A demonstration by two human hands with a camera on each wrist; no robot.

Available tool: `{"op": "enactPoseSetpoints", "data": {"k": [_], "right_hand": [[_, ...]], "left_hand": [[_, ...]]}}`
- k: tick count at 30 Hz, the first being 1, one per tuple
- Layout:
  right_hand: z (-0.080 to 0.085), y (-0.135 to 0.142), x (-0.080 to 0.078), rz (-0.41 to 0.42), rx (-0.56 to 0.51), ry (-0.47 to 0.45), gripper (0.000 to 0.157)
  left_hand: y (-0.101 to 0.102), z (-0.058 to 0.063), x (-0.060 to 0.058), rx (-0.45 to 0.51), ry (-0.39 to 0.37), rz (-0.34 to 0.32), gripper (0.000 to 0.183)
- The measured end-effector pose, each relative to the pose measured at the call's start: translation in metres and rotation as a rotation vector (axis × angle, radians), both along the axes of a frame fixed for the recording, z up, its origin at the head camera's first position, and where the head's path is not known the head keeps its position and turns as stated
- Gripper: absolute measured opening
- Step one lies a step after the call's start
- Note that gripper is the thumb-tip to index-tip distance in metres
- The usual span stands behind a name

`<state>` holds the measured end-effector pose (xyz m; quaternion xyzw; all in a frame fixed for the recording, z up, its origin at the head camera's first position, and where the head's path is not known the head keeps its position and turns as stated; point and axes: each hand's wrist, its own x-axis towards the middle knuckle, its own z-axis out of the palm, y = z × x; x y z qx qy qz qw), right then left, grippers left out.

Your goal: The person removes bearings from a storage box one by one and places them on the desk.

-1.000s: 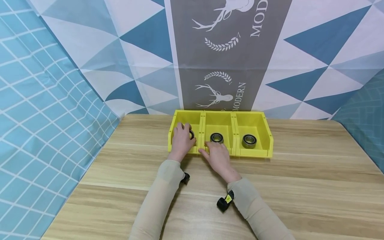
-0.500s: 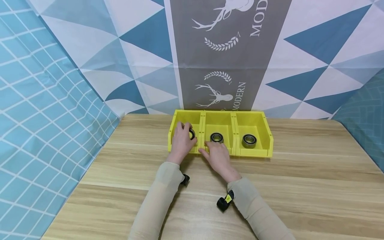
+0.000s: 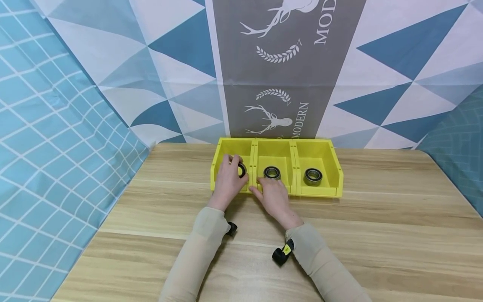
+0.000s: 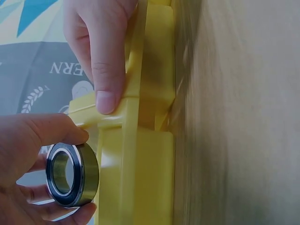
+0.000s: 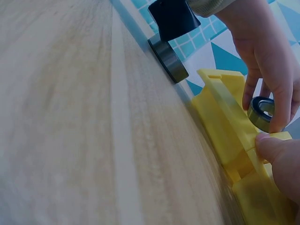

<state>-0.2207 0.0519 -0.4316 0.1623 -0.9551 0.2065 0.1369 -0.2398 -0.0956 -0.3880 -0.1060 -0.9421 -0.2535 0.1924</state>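
In the left yellow bin [image 3: 231,147], my left hand [image 3: 227,180] pinches a ball bearing [image 4: 72,174] with a black seal and a steel outer ring. The left wrist view shows the bearing tilted on edge between thumb and fingers. My right hand [image 3: 274,196] grips the front rim of the middle yellow bin [image 3: 273,149], its thumb lying on the divider beside the left bin. Behind the right hand a second bearing [image 3: 272,173] lies flat, its near side partly hidden. A third bearing [image 3: 313,177] lies in the right yellow bin [image 3: 318,192].
The three bins stand joined in a row near the back of the wooden table [image 3: 396,218]. A patterned wall covering [image 3: 279,75] rises behind them. Black cameras are strapped at both wrists, the right one [image 3: 281,255] close over the tabletop.
My left hand has turned slightly and drawn its wrist a little toward me, still holding the bearing. The right hand and the other bearings have stayed in place.
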Motion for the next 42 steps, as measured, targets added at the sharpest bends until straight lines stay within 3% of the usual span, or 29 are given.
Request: {"op": "enactPoseSetpoints", "data": {"k": [17, 24, 30, 37, 42], "right_hand": [[-0.001, -0.002, 0.002, -0.003, 0.001, 0.002, 0.051], [-0.001, -0.002, 0.0, -0.003, 0.002, -0.003, 0.052], [0.0, -0.001, 0.0, -0.005, 0.005, 0.004, 0.05], [0.001, -0.001, 0.0, 0.003, 0.001, 0.01, 0.05], [0.001, -0.001, 0.001, 0.001, -0.003, 0.0, 0.05]], "left_hand": [[-0.006, 0.005, 0.009, -0.029, 0.01, -0.038, 0.038], [-0.008, 0.006, 0.014, -0.123, 0.029, -0.079, 0.035], [-0.008, 0.008, 0.019, -0.151, 0.004, -0.111, 0.035], [-0.008, 0.008, 0.026, -0.173, -0.045, -0.136, 0.049], [-0.01, 0.006, 0.033, -0.195, -0.052, -0.155, 0.041]]}}
